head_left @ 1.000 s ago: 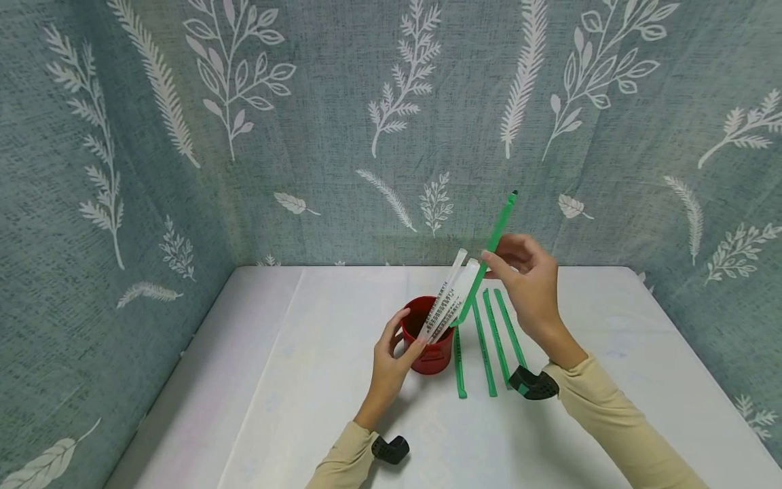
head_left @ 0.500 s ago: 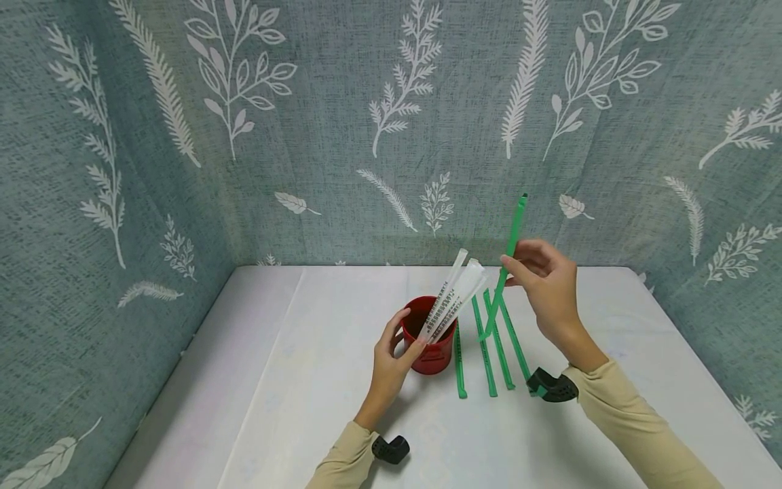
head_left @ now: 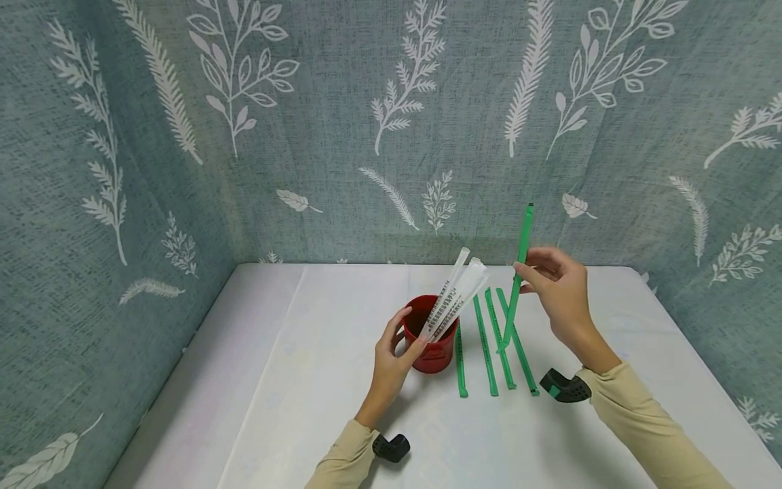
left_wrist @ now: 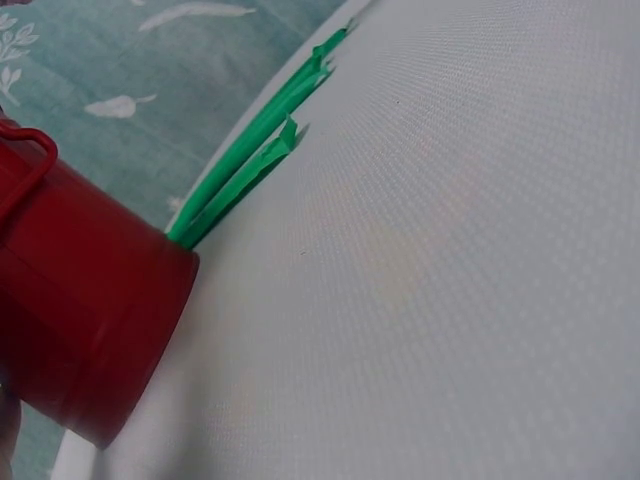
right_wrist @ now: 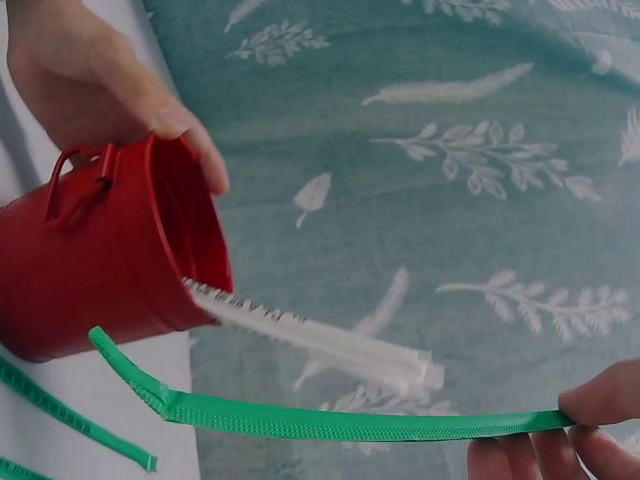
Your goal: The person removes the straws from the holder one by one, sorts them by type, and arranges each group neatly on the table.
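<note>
- Green wrapped straw (head_left: 521,272) is up in the air, nearly upright, pinched partway along its length by the right hand (head_left: 559,288), thumb and fingertips closed on it.
- Its lower tip hangs over the green straws lying on the surface (head_left: 305,380); whether it touches them can't be told from the head view.
- From the right wrist view, that same green straw (right_wrist: 350,423) runs long across the frame with a kinked far end, just clear of the bucket's mouth.
- Red bucket (head_left: 432,336) stands on the white surface, steadied by the left hand (head_left: 391,356), fingers curled round its rim and side.
- Inside the bucket: clear-wrapped white straws (head_left: 455,295), leaning out to the right, black print on the wrappers.
- Count on the surface: four green straws (head_left: 489,346) laid roughly side by side, just to the right of the bucket, plain in the left wrist view too (left_wrist: 255,165).
- Progress, as I judge it: the sorting is partway. The greens are nearly all out, with one in the air, and only clear-wrapped ones show in the bucket.
- What's left looks small: setting this one down beside the row.
</note>
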Demonstrator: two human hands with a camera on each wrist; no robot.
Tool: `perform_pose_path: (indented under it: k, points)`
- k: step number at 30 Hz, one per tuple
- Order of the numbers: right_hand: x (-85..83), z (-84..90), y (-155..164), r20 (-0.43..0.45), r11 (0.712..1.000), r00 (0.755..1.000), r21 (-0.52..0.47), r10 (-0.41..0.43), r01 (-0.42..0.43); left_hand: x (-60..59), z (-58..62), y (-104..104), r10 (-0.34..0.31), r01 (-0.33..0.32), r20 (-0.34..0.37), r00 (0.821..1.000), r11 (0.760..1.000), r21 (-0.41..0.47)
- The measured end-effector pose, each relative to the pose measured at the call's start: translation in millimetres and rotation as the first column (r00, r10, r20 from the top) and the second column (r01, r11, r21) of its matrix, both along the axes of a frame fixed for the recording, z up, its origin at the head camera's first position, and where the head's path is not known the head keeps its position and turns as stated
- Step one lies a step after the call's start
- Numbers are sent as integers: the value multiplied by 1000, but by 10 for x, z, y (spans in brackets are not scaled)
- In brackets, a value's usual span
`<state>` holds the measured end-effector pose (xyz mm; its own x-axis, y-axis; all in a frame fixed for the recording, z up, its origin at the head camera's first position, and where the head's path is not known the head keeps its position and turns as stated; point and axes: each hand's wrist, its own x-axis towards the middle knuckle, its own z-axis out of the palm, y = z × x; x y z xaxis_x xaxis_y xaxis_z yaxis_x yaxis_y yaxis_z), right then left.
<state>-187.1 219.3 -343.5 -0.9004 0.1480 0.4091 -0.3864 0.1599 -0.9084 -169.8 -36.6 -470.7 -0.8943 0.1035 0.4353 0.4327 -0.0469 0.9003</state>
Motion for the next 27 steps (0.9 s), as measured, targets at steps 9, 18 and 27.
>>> perform_pose_path:
  k: [9, 18, 27]
  points:
    - [-30, -133, 140, 97, 995, 995, 100, -7, -2, 2, 7, -2, 2, -2, 7, 1000, 1000, 9]
    - [-62, -258, 282, 236, 983, 971, 182, -47, 3, 6, -2, 12, 4, -4, -12, 1000, 1000, -3]
    - [-170, -427, 398, 336, 973, 940, 231, -63, -17, 11, 18, -24, 3, -3, -8, 1000, 1000, -6]
